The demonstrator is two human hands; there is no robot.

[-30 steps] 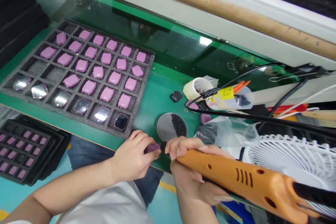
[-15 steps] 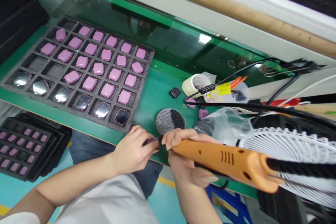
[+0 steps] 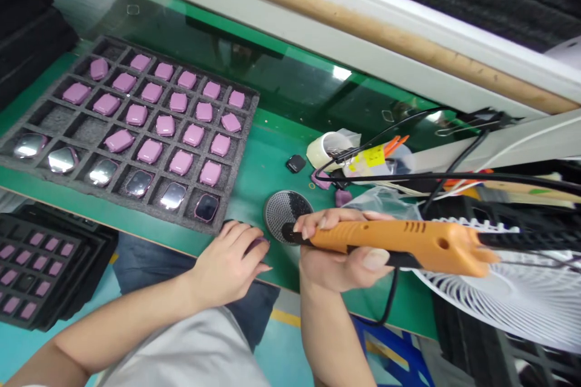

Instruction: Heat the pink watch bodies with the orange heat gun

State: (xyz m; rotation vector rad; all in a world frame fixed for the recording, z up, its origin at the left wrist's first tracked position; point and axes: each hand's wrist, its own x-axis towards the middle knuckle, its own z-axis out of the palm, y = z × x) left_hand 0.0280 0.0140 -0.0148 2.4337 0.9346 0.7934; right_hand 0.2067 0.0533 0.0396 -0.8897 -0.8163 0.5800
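My left hand (image 3: 229, 266) is closed at the front edge of the green bench. Between its fingers is a small purple watch case (image 3: 256, 244), mostly hidden. My right hand (image 3: 333, 263) is wrapped round an orange electric screwdriver (image 3: 394, 242), held almost level. The black front end of the screwdriver points left, over a round perforated dish (image 3: 279, 208) with dark bits on its right half. To the left lies a grey foam tray (image 3: 91, 130) of purple watch cases, several with shiny screens facing up in the front row.
Behind the dish lie a black square piece (image 3: 296, 163), a cream cup (image 3: 320, 151) on its side and a container with a yellow label (image 3: 370, 157). Black cables (image 3: 436, 178) cross at the right, above a white fan (image 3: 508, 296). More trays (image 3: 68, 284) are stacked low at the left.
The screwdriver's front end has moved up and away from the purple watch case to over the dish. My left hand stays near the bench edge. The view has shifted slightly.
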